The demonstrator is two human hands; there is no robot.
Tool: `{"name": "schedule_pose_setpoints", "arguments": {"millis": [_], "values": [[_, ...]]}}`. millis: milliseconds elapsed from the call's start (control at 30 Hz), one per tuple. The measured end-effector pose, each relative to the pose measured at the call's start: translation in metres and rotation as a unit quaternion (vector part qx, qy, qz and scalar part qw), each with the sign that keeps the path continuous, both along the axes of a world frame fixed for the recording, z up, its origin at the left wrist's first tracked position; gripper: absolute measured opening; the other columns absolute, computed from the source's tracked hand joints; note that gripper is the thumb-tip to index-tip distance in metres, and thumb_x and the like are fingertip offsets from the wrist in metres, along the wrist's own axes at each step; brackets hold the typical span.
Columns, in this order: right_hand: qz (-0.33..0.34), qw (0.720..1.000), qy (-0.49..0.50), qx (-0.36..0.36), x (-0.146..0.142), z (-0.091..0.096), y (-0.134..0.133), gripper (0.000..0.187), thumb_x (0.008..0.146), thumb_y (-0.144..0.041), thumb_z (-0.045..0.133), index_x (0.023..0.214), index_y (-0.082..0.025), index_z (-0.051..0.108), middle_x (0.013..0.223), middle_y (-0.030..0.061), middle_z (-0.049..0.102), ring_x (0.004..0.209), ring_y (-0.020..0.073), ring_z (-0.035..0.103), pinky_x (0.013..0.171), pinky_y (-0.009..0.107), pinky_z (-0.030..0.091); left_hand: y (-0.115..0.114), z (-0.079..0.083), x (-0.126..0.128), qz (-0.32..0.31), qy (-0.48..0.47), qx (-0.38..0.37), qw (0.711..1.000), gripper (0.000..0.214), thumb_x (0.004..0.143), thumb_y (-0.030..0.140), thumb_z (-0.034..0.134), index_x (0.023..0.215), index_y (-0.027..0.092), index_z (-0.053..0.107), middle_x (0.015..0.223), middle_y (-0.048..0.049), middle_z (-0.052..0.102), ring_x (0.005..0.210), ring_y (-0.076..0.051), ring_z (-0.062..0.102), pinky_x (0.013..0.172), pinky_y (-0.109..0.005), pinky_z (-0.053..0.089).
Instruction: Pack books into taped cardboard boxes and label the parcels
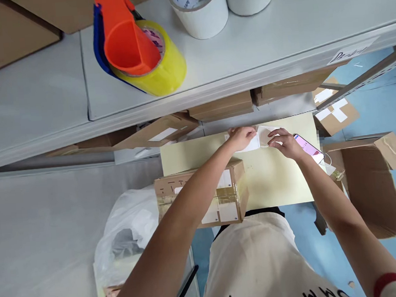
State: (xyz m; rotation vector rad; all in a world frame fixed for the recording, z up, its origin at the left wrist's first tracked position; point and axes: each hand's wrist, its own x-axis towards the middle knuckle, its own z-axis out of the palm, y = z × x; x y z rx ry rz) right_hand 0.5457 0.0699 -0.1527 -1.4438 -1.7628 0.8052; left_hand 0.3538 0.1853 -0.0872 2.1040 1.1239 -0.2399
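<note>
My left hand (241, 137) and my right hand (284, 142) both grip a small white packet (259, 140) over the far edge of a pale yellow table (276, 179). Both hands have their fingers closed on the packet's ends. A taped cardboard box (229, 196) with white labels sits on the table's near left, partly hidden by my left forearm. A phone (308, 148) with a lit screen lies just right of my right hand, with a white cable trailing from it.
A white shelf (279, 50) overhead carries a yellow tape roll in an orange-blue dispenser (135, 48) and two white tape rolls (204, 8). Cardboard boxes (222, 106) lie under it. An open carton (372, 185) stands at right, a white plastic bag (129, 227) at left.
</note>
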Motion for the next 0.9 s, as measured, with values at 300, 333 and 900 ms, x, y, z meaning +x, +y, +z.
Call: {"name": "schedule_pose_setpoints", "arguments": {"millis": [300,333,900], "values": [[-0.096,0.989,-0.102,-0.035,0.003,0.014,-0.010,0.045,0.080,-0.055,0.068,0.112,-0.024,0.067,0.137,0.0173,0.054,0.132,0.0406,0.046,0.103,0.065,0.037,0.008,0.014,-0.021,0.130,-0.086,0.110,0.982,0.020,0.093,0.027,0.055,0.086,0.020,0.072,0.087,-0.0049,0.076,0.088,-0.023,0.065,0.098,-0.043,0.034],[-0.110,0.990,-0.077,-0.033,-0.005,0.023,-0.009,0.058,0.076,-0.059,0.071,0.121,-0.023,0.062,0.139,0.0182,0.052,0.133,0.0405,0.045,0.103,0.063,0.038,0.004,0.019,-0.021,0.128,-0.117,0.088,0.981,0.020,0.093,0.027,0.056,0.086,0.019,0.073,0.087,-0.0045,0.076,0.086,-0.021,0.066,0.095,-0.040,0.038],[-0.131,0.961,-0.137,0.202,-0.197,0.156,-0.081,0.022,0.091,-0.033,0.061,0.112,-0.025,0.062,0.118,0.0100,0.070,0.112,0.0259,0.063,0.103,0.046,0.040,-0.126,0.093,-0.153,0.330,-0.473,-0.192,0.794,0.039,0.062,0.044,0.085,0.079,0.016,0.064,0.071,0.0017,0.064,0.062,-0.010,0.056,0.060,-0.022,0.046]]}}
